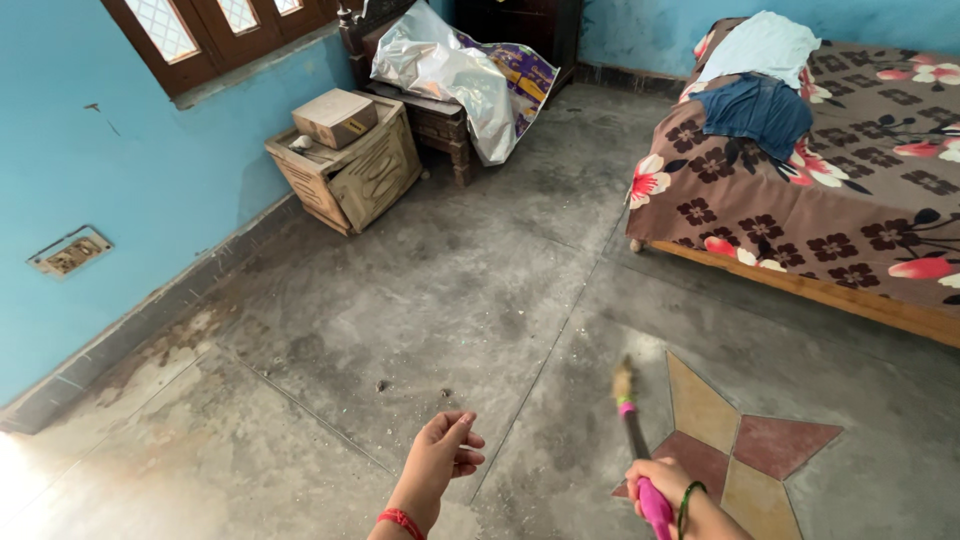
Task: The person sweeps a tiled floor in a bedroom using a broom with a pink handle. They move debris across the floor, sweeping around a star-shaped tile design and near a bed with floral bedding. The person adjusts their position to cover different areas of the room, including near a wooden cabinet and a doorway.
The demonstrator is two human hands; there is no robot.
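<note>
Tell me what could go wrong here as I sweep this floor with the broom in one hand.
1. The right hand alone grips the pink-handled broom; the left hand hangs free, so strokes may be weak or wobbly.
2. The small bits of debris on the concrete floor might scatter toward the wooden cabinet and lodge against its base.
3. The bedspread hangs over the bed edge; a wide swing could brush dust onto it.

Ahead of you: bare floor, open passage.
Your right: bed blocks.
Far left: wooden cabinet against wall.
</note>
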